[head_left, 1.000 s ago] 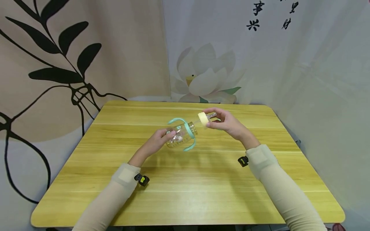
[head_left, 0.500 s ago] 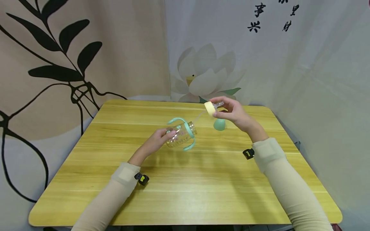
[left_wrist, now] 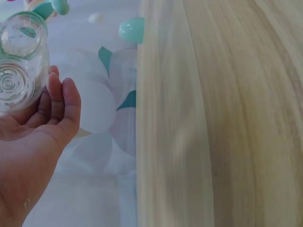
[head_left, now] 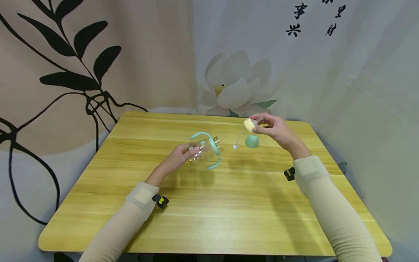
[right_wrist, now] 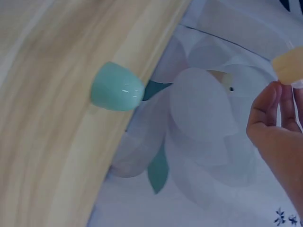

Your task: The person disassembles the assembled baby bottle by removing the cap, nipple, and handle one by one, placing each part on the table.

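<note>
My left hand (head_left: 178, 160) grips a clear baby bottle (head_left: 204, 152) by its lower body. The bottle is tilted above the table, its uncapped mouth facing right, and mint-green handles (head_left: 214, 165) circle its neck. In the left wrist view the bottle (left_wrist: 28, 61) shows its ringed base. My right hand (head_left: 278, 133) pinches a pale yellow screw ring (head_left: 249, 125) with a clear spout (head_left: 259, 119). From the ring hangs a thin straw with a small weighted end (head_left: 235, 146), apart from the bottle. In the right wrist view the yellow ring (right_wrist: 289, 66) is partly cut off at the edge.
A mint-green domed cap (head_left: 251, 141) stands on the wooden table (head_left: 203, 214), just below the right hand in the head view. Behind the table's far edge hangs a curtain (head_left: 157, 58) with printed leaves, a flower and characters.
My right hand has moved right, away from the bottle, drawing the straw out of its mouth. The green cap, mostly hidden behind the hand before, is now in view. The left hand stays nearly still.
</note>
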Demonstrator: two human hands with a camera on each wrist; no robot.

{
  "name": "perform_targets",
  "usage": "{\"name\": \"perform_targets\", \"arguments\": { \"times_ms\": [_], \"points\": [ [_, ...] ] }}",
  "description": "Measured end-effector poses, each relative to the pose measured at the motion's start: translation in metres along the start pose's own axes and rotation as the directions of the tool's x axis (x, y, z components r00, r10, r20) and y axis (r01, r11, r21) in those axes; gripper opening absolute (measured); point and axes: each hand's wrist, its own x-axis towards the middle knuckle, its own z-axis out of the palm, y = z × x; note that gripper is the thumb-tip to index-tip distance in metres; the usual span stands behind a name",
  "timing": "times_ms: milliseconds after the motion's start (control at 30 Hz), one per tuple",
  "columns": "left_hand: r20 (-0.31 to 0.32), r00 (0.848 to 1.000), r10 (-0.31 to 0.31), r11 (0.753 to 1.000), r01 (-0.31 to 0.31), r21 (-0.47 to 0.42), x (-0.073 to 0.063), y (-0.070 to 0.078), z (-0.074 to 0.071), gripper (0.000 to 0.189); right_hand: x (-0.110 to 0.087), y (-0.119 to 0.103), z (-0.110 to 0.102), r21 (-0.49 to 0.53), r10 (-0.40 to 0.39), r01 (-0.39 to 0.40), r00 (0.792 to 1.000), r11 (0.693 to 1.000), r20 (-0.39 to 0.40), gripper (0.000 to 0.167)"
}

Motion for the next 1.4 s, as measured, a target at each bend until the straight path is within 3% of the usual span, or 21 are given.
{"name": "perform_targets", "arguments": {
  "times_ms": [400,567,667,833,933,1067,1233,1400],
  "points": [
    [0.015,0.999,-0.033,0.999,0.033,0.006,-0.006,-0.004,-0.001,0.064,0.016,0.039,0.014,-0.082,0.074,-0.068,0.995,0.994,0.067,0.040],
    [0.024,0.999,-0.045,0.999,0.045,0.018,-0.008,-0.006,0.000,0.063,0.029,0.055,0.019,-0.056,0.099,-0.095,0.993,0.994,0.068,0.033],
    [0.029,0.999,-0.044,0.999,0.044,0.012,-0.009,-0.005,0.001,0.062,0.039,0.061,0.021,-0.061,0.147,-0.143,0.987,0.988,0.063,0.042],
    [0.022,0.999,-0.026,1.000,0.026,-0.014,-0.012,-0.005,0.004,0.059,0.062,0.068,0.026,-0.080,0.224,-0.220,0.974,0.972,0.042,0.080],
    [0.022,1.000,-0.016,0.999,0.017,-0.035,-0.014,-0.006,0.005,0.056,0.075,0.076,0.031,-0.110,0.249,-0.245,0.968,0.963,0.025,0.090],
    [0.017,1.000,-0.007,0.998,0.008,-0.056,-0.016,-0.008,0.005,0.055,0.092,0.092,0.041,-0.226,0.260,-0.255,0.966,0.940,-0.006,0.092],
    [-0.001,1.000,-0.007,0.998,0.007,-0.058,-0.017,-0.010,0.003,0.058,0.111,0.109,0.050,-0.410,0.261,-0.262,0.963,0.873,-0.061,0.091],
    [0.007,1.000,0.003,0.999,-0.003,-0.041,-0.012,-0.011,-0.001,0.059,0.126,0.119,0.054,-0.436,0.282,-0.294,0.955,0.850,-0.092,0.096]
  ]
}}
